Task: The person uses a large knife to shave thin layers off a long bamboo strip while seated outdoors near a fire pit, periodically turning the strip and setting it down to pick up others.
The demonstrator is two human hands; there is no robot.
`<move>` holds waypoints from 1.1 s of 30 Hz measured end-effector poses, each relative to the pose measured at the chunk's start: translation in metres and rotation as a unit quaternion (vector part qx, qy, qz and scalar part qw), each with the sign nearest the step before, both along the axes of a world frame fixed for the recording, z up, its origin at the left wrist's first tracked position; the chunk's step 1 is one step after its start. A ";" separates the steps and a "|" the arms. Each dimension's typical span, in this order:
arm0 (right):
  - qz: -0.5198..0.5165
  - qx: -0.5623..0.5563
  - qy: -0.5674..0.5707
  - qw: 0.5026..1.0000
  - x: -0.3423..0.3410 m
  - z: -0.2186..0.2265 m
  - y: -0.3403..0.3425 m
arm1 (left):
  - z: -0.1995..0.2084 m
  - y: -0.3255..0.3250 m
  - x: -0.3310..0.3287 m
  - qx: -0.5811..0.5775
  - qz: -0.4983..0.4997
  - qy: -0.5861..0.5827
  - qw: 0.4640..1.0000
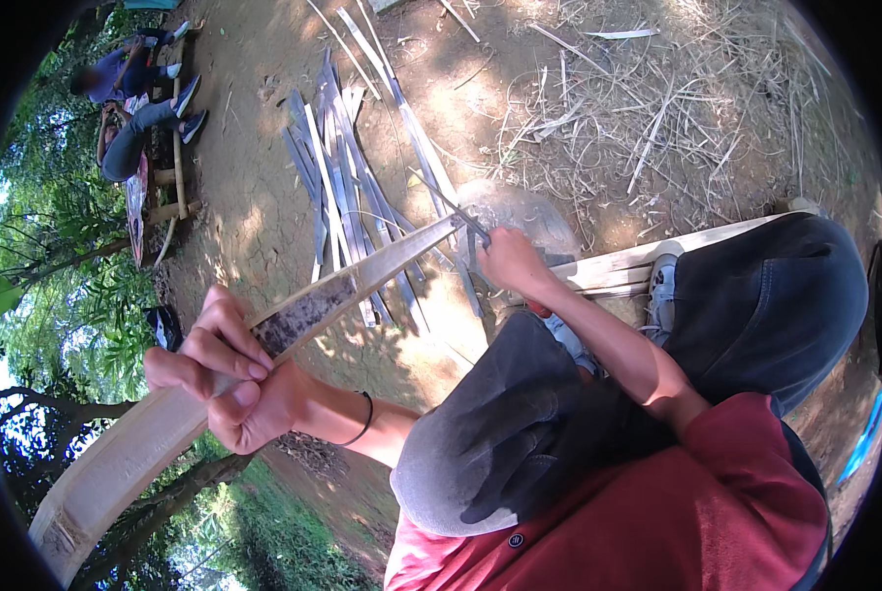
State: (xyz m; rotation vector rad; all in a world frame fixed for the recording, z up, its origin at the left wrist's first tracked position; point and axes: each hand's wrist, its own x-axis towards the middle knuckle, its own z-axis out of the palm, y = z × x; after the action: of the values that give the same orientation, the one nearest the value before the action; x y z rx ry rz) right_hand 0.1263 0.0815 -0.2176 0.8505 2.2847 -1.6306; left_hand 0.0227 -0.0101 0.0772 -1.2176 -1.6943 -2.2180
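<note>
A long split bamboo strip slants across the view from the lower left toward the middle, with a dark mottled patch partway along it. My left hand is closed on this strip, thumb and fingers pinching its edges. At the strip's far end, my right hand is closed around a tool, its grip hidden by the fingers. That tool looks like a knife, with a narrow dark blade lying across the tip of the bamboo. A thin black band circles my left wrist.
Cut bamboo strips lie heaped on the dirt ahead. Thin shavings litter the ground farther right. A pale stone sits beyond my right hand, near a bamboo bench by my feet. Two people sit on a bench at far left.
</note>
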 end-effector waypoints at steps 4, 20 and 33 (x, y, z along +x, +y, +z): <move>0.018 -0.053 0.062 0.996 -0.008 0.069 -0.005 | -0.002 0.006 -0.002 -0.016 -0.004 0.010 1.000; -0.041 0.067 0.016 0.997 -0.011 -0.015 0.058 | 0.013 -0.004 -0.031 -0.103 0.016 -0.040 0.994; -0.168 0.038 0.125 0.977 0.007 0.131 0.173 | 0.021 -0.023 -0.085 -0.039 0.006 -0.160 0.986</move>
State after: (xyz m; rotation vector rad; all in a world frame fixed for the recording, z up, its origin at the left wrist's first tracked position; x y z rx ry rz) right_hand 0.1336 0.2548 -0.0870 1.1632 2.4920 -1.8937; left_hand -0.0624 -0.0335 0.0982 -0.8984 -1.9074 -2.4686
